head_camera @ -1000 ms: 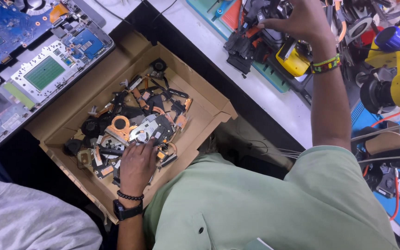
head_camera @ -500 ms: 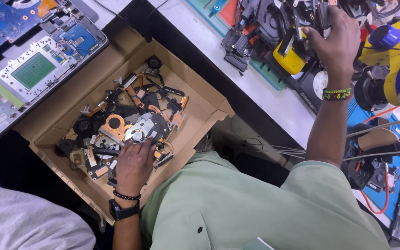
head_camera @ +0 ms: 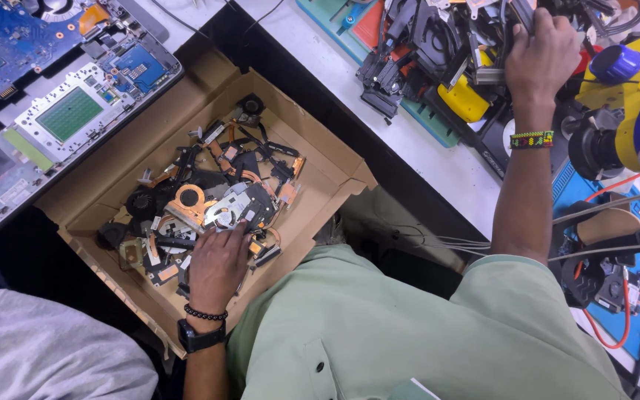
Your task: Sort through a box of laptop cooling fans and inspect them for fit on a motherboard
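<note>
Pile of salvaged laptop parts (head_camera: 209,200) in an open cardboard box (head_camera: 320,159): small black fans, copper heat pipes, silver brackets, one round copper-coloured fan hub among them, all tangled and overlapping. Heaped toward the middle and near-left of the box, with bare cardboard floor open along the far and right walls. Box flaps folded outward, near right corner just beside a green-shirted torso (head_camera: 379,333).

Left hand (head_camera: 218,265) palm-down on the near edge of the pile, fingers spread and resting on the parts, not clamped on any single piece as far as can be seen; bead bracelet and dark watch at the wrist. Little free room around it, walled by the box's near side.

Right hand (head_camera: 541,53) stretched up and away to a crowded heap of black fan assemblies (head_camera: 424,52) on the white bench, fingers curled into the clutter around something thin; exactly what, impossible to tell. Woven band at the wrist.

Opened laptop board (head_camera: 46,89), blue and green, left of the box. Yellow-and-blue tool (head_camera: 631,96) at far right, blue mat (head_camera: 587,185) below it.

Against half a second earlier: left hand in the same spot on the pile, right hand likewise up in the fan heap, whole view merely shifted slightly.
</note>
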